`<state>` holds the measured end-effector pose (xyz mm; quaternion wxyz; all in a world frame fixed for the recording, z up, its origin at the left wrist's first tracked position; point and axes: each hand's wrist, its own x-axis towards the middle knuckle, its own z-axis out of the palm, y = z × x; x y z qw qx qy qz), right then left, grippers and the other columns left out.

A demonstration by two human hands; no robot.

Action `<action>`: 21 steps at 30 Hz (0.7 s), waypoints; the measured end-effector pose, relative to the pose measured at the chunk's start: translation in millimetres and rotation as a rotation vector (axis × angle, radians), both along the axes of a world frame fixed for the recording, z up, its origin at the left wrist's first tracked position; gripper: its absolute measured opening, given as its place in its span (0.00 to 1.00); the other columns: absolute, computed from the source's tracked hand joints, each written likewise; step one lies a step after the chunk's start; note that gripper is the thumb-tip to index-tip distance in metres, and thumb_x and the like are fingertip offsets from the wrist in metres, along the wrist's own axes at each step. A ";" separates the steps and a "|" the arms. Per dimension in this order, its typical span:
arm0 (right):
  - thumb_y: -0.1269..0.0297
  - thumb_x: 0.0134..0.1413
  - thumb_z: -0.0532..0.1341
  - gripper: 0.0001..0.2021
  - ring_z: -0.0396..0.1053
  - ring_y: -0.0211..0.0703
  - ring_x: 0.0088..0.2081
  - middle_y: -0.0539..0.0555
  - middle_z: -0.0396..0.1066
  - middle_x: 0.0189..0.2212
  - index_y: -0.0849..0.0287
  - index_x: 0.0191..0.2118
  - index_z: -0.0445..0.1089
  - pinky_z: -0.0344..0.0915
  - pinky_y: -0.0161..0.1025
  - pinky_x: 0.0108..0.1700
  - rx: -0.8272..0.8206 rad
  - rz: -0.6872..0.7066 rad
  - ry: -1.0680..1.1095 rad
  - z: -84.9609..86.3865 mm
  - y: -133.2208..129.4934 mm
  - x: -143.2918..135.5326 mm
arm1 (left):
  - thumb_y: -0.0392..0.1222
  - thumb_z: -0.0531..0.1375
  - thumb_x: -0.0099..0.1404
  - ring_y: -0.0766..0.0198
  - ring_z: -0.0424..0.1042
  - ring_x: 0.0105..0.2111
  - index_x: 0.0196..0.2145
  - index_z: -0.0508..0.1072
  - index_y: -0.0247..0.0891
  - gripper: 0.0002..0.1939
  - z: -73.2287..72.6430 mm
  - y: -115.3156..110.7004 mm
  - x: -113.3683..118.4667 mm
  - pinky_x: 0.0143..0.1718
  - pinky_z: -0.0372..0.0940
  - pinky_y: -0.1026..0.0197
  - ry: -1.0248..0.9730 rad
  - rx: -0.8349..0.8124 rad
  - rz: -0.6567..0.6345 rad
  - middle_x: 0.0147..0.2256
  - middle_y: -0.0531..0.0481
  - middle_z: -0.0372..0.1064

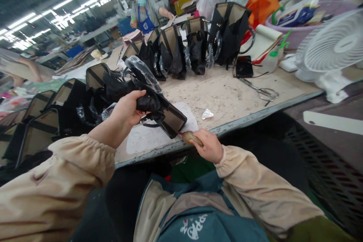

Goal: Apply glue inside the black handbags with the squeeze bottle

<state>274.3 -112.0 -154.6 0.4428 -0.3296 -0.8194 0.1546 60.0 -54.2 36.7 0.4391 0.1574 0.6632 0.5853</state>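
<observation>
My left hand [126,110] is closed around the soft black middle of a handbag [172,118], which is tilted over the table's front edge with its stiff, tan-panelled end towards my right side. Clear plastic wrap covers the bag's handle [144,72]. In my right hand [209,144], a tool with a rounded wooden handle [189,138] is gripped. Its thin reddish tip reaches the lower corner of the bag; whether it touches, I cannot tell. Under the bag lies a white sheet [141,140] on the table.
More black handbags stand along the table's back [172,51] and left [66,100]. A crumpled white scrap [207,114], scissors [262,91], a phone [244,67] and a white fan [334,45] are to the right. Across the table is a person in a blue apron [146,24].
</observation>
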 end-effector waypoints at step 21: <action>0.60 0.63 0.53 0.09 0.61 0.42 0.30 0.53 0.62 0.27 0.59 0.36 0.66 0.58 0.38 0.31 0.048 -0.012 -0.098 4.1 -2.6 -1.1 | 0.29 0.59 0.56 0.64 0.71 0.21 0.29 0.68 0.38 0.06 -1.4 8.5 4.2 0.23 0.71 0.62 0.031 0.019 -0.046 0.22 0.52 0.69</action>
